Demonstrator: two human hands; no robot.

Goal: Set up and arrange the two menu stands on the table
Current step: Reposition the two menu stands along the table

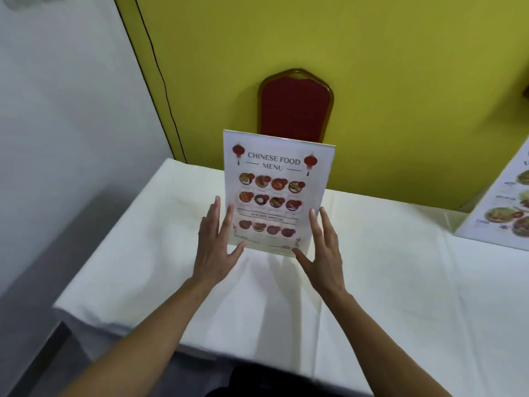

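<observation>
A clear acrylic menu stand (276, 193) holding a white printed sheet stands upright near the middle of a table draped in a white cloth (400, 282). The sheet inside the holder reads "CHINESE FOOD MENU" across the top, with 2 red lanterns beside the heading, 2 rows of 4 small round dish photos below, a "HOUSE'S SPECIAL" line, and 1 more row of 4 dishes at the bottom. The stand leans back slightly, its foot on the cloth. The left hand (216, 242) sits at the stand's lower left edge, fingers spread and straight, the index finger lying against the front of the sheet and the thumb near the bottom corner. The right hand (323, 247) mirrors it at the lower right edge, fingers extended upward along the side and the thumb tip touching the bottom corner. Both hands are flat and splayed, pressing lightly against the sides rather than closed around anything. A second menu stand (503, 207), showing pictures of green and orange dishes, stands well apart at the right edge of the table, partly cut off. Behind the table a red padded chair with a gold frame (294, 107) faces a yellow-green wall (372, 67).
</observation>
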